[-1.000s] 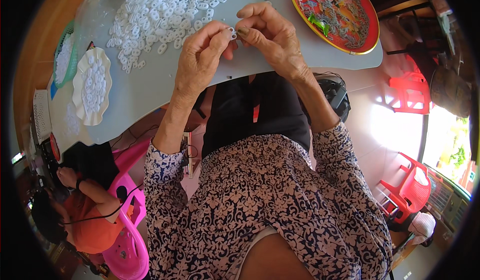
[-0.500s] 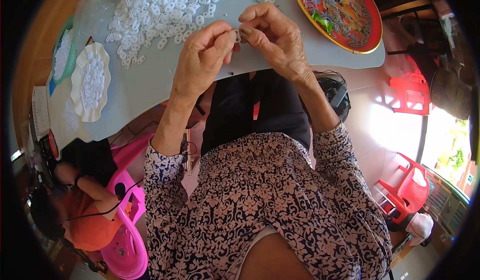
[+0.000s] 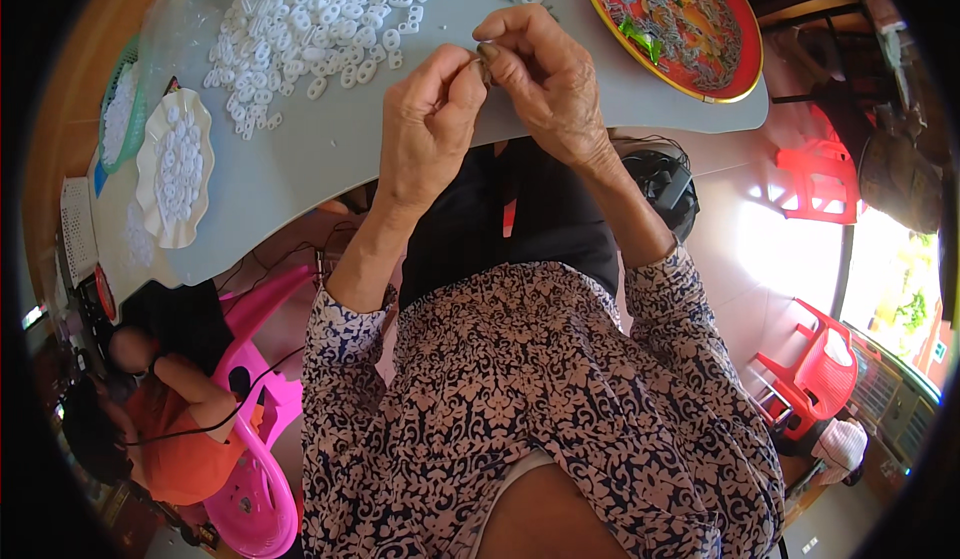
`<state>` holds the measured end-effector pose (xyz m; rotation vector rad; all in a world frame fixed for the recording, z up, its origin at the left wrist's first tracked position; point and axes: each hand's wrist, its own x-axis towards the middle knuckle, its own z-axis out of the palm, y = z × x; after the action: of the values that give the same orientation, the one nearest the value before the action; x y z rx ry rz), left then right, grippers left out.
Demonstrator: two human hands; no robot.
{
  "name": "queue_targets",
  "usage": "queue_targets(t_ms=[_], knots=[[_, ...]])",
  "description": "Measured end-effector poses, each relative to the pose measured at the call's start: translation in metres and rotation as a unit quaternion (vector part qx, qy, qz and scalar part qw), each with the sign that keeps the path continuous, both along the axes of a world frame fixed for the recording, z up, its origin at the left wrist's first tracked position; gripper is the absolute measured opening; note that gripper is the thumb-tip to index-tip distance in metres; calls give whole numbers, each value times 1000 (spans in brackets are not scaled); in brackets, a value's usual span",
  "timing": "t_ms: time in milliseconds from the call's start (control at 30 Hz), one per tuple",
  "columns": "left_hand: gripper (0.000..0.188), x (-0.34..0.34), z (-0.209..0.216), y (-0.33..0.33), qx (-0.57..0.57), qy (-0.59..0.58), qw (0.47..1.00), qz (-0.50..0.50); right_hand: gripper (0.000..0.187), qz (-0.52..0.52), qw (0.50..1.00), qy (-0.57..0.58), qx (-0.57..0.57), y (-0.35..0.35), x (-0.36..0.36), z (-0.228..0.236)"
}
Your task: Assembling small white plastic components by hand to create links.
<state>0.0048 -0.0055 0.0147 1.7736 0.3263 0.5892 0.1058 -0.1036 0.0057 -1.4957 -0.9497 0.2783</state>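
My left hand (image 3: pixel 432 124) and my right hand (image 3: pixel 552 84) meet fingertip to fingertip over the table's near edge. Both are closed in a pinch. Whatever is between the fingertips is too small and too covered to make out. Beyond my left hand spreads a heap of small white two-holed plastic pieces (image 3: pixel 300 34). To the right of my right hand lies a round red tray (image 3: pixel 752 64) with a yellow rim and a flower print, strewn with many small grey pieces. A bright green item (image 3: pixel 642 39) rests in it.
On the left of the grey table (image 3: pixel 290 169) stand a wavy-edged cream dish (image 3: pixel 205 184) of white pieces and a green basket (image 3: pixel 112 144). A person in orange (image 3: pixel 190 449) sits lower left by a pink chair (image 3: pixel 270 494). Red chairs (image 3: pixel 825 369) stand at right.
My left hand has shifted right and turned more upright, closer against my right fingertips. A small pale piece that showed between the fingers is now mostly hidden.
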Motion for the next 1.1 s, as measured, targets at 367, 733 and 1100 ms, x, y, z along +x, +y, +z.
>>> queue_targets(t_ms=[367,733,1100], knots=[[20,-6,-5,12,-227,-9,973,-46,13,86,990,107,17,-3,3,3],[13,-5,-11,16,-101,-14,993,-56,15,27,996,67,-44,-3,2,5],[16,-1,-16,12,-125,-73,989,-20,16,39,988,147,0,1,1,5]])
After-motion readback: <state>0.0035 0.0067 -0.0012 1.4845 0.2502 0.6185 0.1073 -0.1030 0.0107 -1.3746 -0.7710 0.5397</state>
